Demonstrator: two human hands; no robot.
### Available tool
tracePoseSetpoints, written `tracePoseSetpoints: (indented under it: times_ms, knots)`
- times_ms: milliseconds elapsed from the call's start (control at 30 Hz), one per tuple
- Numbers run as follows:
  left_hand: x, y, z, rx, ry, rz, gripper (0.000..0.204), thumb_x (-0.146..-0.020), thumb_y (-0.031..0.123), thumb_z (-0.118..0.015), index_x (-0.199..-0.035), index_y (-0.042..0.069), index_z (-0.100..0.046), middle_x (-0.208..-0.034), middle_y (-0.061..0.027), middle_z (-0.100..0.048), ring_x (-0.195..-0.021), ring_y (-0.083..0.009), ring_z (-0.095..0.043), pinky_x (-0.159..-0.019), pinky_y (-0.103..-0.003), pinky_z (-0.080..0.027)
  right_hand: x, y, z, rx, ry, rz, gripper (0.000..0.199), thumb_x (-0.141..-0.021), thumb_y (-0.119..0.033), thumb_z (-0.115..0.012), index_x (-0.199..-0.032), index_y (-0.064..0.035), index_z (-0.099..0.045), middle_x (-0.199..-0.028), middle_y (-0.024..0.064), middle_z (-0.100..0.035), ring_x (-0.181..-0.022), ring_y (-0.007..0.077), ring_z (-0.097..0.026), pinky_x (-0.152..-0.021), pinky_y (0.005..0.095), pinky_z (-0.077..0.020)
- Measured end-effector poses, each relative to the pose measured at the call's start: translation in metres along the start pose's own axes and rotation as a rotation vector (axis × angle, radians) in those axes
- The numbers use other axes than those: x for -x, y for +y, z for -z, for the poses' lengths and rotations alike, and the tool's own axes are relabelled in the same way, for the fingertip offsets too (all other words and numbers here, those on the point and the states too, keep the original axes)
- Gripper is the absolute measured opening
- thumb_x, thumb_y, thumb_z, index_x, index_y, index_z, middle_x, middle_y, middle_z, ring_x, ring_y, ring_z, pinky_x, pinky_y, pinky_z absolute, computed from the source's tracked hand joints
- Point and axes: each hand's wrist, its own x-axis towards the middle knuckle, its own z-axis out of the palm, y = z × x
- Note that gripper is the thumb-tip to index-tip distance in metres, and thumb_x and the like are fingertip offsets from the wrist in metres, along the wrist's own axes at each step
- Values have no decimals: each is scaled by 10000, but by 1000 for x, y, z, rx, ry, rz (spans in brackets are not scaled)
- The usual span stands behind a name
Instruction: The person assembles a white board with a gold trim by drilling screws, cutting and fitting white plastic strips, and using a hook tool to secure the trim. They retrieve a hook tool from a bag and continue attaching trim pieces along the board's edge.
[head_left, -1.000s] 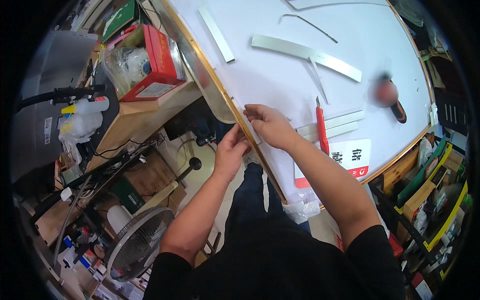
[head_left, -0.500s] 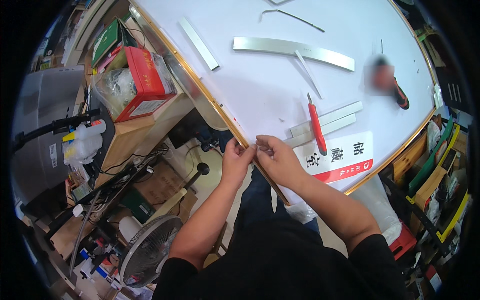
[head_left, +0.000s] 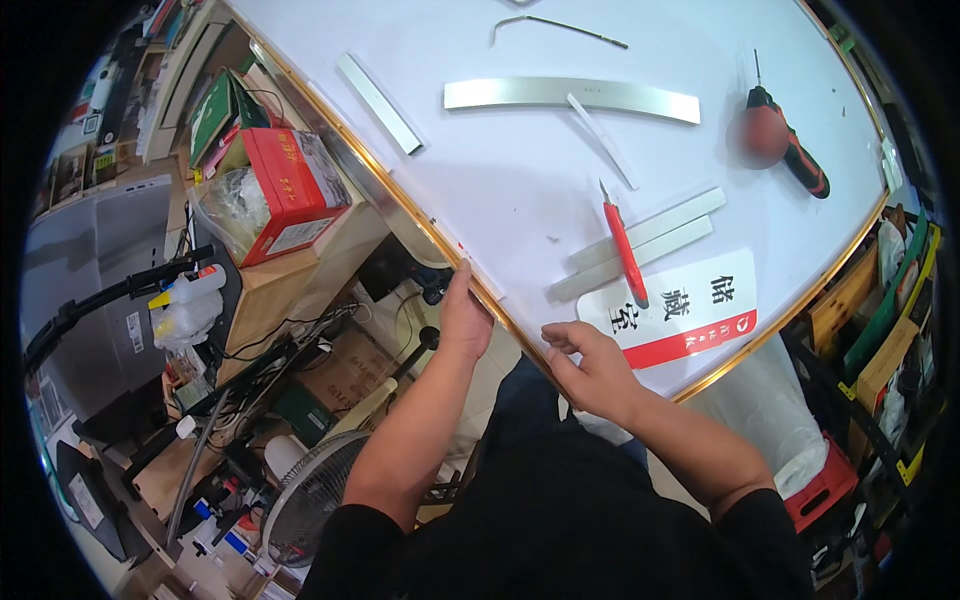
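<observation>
My left hand (head_left: pixel 466 315) lies against the gold-trimmed near edge of the white tabletop (head_left: pixel 480 180), one finger stretched along it; its other fingers are mostly hidden. My right hand (head_left: pixel 592 368) rests at the near corner, fingers apart and holding nothing I can see. Just beyond it lies a white sign plate (head_left: pixel 690 295) with a red band and dark characters. A red utility knife (head_left: pixel 624 245) lies with its blade pointing away, across two short silvery strips (head_left: pixel 640 245) and onto the plate.
A long metal strip (head_left: pixel 570 96), a narrow bar (head_left: pixel 380 104), a thin white strip (head_left: pixel 603 142) and a bent rod (head_left: pixel 560 27) lie farther off. At right is a red-black screwdriver-like tool (head_left: pixel 795 160), partly blurred. A red box (head_left: pixel 295 185) and fan (head_left: pixel 320 490) stand left.
My hands, together at the table edge before, are now apart. The left has gone slightly up along the edge; the right has moved right and nearer. The view has shifted a little.
</observation>
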Motion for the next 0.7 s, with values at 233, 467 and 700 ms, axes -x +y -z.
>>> tracePoseSetpoints:
  times_ms: [233,467,700]
  knots:
    - [-9,-6,17,-137,-112,-109,441,-1092,387,-529,-1358,37,-567,-1314,-88,-647,-1213,-212,-613,-1057,-377,-481,1,6,5,27,25,52,332,-965,-122,-635,-1253,43,-639,-1123,179,-704,-1017,240,-694,-911,355,-554]
    - [-16,-10,24,-106,-114,-120,383,-1074,377,-577,-1267,51,-633,-1210,-65,-689,-1145,-189,-639,-1012,-354,-503,-4,6,-2,47,3,64,359,-936,-131,-635,-1244,52,-635,-1136,247,-680,-1033,348,-704,-911,412,-563]
    - [-5,1,2,73,-136,-66,542,-1083,505,-490,-1401,69,-547,-1324,-78,-639,-1205,-222,-609,-1052,-393,-475,-47,-16,-10,170,85,187,395,-923,-144,-650,-1260,60,-621,-1182,269,-662,-1031,379,-688,-920,418,-552]
